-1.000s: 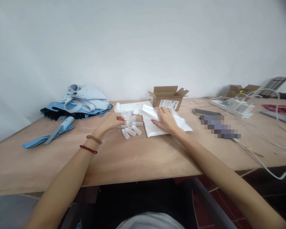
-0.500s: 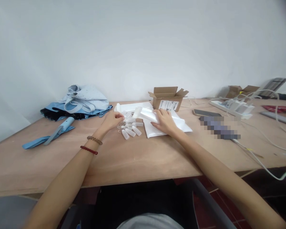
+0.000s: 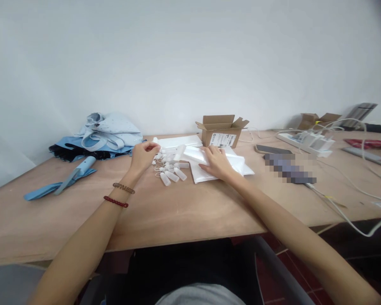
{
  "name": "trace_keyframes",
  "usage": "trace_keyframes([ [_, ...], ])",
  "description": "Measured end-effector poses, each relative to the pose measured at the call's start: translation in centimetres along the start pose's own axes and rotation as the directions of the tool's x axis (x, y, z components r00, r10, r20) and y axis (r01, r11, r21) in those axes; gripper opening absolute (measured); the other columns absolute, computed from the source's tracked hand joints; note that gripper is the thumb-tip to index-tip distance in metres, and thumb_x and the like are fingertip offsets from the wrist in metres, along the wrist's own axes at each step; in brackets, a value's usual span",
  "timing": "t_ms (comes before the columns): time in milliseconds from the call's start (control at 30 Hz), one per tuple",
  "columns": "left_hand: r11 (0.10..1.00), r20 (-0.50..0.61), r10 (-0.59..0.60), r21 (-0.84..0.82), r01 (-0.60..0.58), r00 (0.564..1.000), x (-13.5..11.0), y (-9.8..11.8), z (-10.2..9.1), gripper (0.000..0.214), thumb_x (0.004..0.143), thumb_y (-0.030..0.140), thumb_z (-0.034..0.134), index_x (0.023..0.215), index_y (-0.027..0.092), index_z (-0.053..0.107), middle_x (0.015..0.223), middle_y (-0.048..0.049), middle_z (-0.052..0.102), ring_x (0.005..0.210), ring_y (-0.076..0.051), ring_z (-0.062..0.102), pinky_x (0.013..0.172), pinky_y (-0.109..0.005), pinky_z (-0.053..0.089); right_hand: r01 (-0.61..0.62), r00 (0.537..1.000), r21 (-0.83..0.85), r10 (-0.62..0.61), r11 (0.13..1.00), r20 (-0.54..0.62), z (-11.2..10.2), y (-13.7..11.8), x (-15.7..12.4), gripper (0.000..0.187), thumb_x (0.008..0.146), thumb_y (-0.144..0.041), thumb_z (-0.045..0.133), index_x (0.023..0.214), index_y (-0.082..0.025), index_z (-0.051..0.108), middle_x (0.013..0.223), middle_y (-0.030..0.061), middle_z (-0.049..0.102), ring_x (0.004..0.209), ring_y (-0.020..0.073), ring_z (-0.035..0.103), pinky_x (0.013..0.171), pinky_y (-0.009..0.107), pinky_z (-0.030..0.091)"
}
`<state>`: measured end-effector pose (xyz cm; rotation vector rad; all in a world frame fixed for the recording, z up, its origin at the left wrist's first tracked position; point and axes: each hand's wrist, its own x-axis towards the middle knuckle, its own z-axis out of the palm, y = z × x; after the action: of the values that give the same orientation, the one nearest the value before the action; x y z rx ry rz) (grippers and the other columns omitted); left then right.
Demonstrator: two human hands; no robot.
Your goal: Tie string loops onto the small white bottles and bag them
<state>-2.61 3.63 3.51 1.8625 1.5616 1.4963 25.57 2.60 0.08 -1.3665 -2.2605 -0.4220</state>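
Observation:
My left hand (image 3: 145, 156) is raised just above the table's middle, thumb and fingertips pinched together. What sits between them, if anything, is too small to make out. Right beside it lies a cluster of small translucent squeeze bottles (image 3: 171, 175) with thin looped cap straps. My right hand (image 3: 218, 162) grips a shiny clear plastic bag (image 3: 193, 154), fingers over the top and thumb at the near side. Beneath that bag, a flat white packet (image 3: 203, 174) rests on the table.
An open cardboard box (image 3: 221, 134) stands behind my right hand. To the left lie a pale blue cloth bag (image 3: 114, 129) and a blue umbrella (image 3: 82, 165). A phone (image 3: 273, 149), a power strip (image 3: 305, 144) and white cables (image 3: 346, 212) occupy the right side.
My left hand has lifted slightly and drawn back left from the bottles, its fingers pinched. My right hand stays on the plastic bag. The whole view has shifted a little.

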Motion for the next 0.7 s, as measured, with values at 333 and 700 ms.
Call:
trace_keyframes([
  [333,0.984,0.122,0.121,0.115,-0.135,0.985,-1.9,2.3,0.9,0.02,0.076,0.031,0.06,0.08,0.016,0.072,0.083,-0.0046,0.073,0.076,-0.019,0.062,0.073,-0.028,0.046,0.036,0.999,0.013,-0.036,0.999,0.01,-0.6,-1.0,-0.1,0.05,0.082,-0.031,0.056,0.127,-0.013,0.045,0.119,0.0175,0.054,0.11,0.0332,0.047,0.09,0.043,0.032],
  [700,0.949,0.175,0.245,0.156,-0.273,0.954,-2.0,1.8,1.1,0.018,0.079,0.032,0.06,0.084,0.02,0.072,0.091,-0.0037,0.072,0.091,-0.021,0.059,0.081,-0.031,0.044,0.035,0.999,0.013,-0.035,0.999,0.008,-0.6,-0.9,-0.2,0.049,0.082,-0.031,0.057,0.126,-0.013,0.046,0.119,0.0172,0.054,0.109,0.0326,0.047,0.09,0.042,0.032],
])
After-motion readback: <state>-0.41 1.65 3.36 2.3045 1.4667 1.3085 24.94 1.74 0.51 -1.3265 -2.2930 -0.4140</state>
